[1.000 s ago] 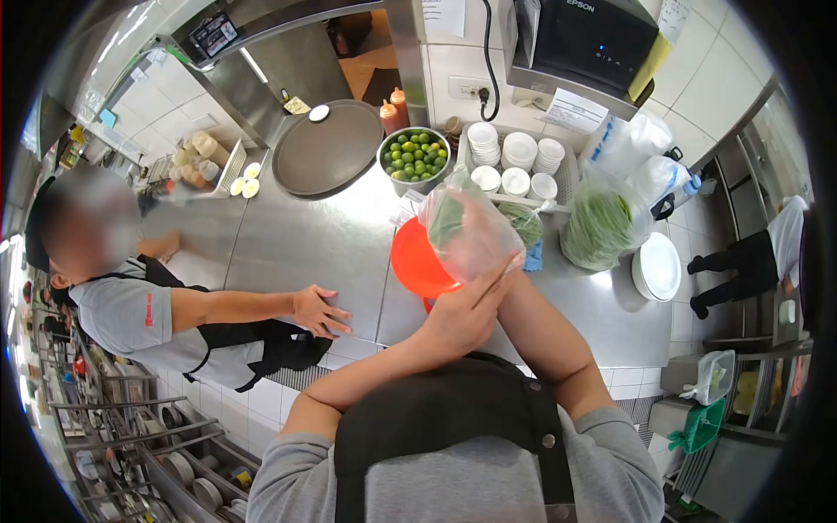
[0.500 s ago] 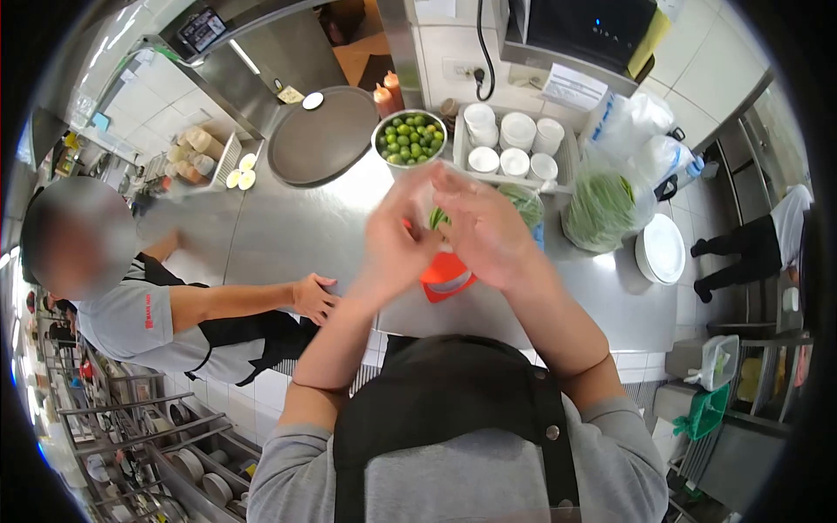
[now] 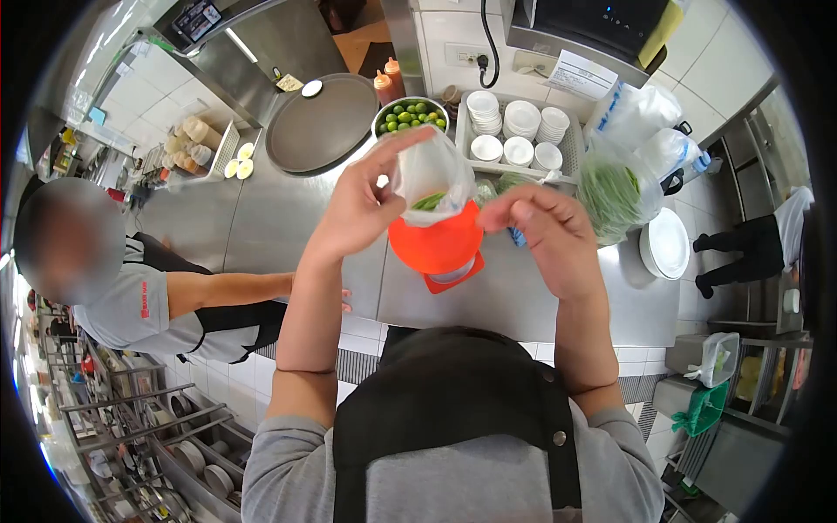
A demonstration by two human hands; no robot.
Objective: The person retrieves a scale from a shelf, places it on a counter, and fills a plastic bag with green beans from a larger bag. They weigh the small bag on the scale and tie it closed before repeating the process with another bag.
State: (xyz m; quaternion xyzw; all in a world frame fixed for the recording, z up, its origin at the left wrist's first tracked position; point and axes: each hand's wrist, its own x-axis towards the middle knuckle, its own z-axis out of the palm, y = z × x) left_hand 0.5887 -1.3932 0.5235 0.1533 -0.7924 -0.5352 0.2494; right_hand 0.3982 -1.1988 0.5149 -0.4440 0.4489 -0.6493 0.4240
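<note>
My left hand [image 3: 362,205] grips the rim of a clear plastic bag [image 3: 436,166], its fingers stretched along the top edge. Some green vegetable pieces [image 3: 429,201] show in the bottom of the bag. Just right of the bag is my right hand [image 3: 558,240], fingers curled in and thumb against them; whether anything thin is pinched there I cannot make out. Below the bag an orange bowl [image 3: 436,248] sits on an orange base with a silver top [image 3: 453,275], which looks like a kitchen scale.
Behind stand a bowl of limes [image 3: 410,116], sauce bottles [image 3: 384,90], a round tray [image 3: 318,131] and a crate of white cups [image 3: 521,118]. To the right are a bag of long greens [image 3: 610,196] and white plates [image 3: 664,244]. A co-worker [image 3: 166,301] stands at left.
My hands were together, blurred, over the bag; now they are apart, the right one moved rightward. The bag and orange bowl show more fully. The co-worker's hand has moved lower, partly behind my left arm.
</note>
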